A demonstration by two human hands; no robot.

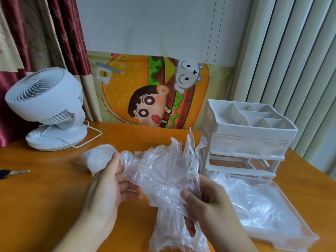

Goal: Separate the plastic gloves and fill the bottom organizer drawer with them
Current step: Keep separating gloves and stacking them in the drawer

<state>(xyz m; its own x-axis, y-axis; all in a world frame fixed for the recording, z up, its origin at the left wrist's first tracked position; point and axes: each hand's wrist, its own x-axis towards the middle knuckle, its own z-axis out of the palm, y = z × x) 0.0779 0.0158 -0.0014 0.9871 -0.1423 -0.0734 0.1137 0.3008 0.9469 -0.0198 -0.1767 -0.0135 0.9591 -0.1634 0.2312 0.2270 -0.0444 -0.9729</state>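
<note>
Left hand point(107, 186): fingers curled on the edge of the plastic gloves point(163, 171)
Right hand point(205, 202): thumb pinching the same bunch — held above the table point(45, 193)
Drawer point(283, 228): pulled out at the table's right edge, gloves already inside
Organizer point(249, 135): just behind the drawer
Fan point(49, 106): far-left corner

Both forearms are extending forward from the lower edge of view, converging toward the centre. The left hand point(107, 186) is facing palm inward, thumb raised and fingers curling rightward, pinching thin film. The right hand point(203, 206) is turning palm-left, its thumb and curled fingers gripping the same film.
</note>
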